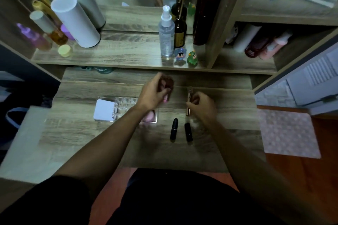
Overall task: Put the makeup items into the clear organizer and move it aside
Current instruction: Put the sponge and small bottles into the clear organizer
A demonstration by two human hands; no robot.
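Head view: two black lipsticks (173, 129) lying; left hand (155, 93) perhaps gripping brush.

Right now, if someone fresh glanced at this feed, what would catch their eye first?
Probably the two hands mid-table: the left hand grips a blurred brown item, the right hand holds a slim gold tube. Next, the clear organizer at left, with a white compact and a pink sponge inside. Two black lipsticks lie on the table near the right wrist.
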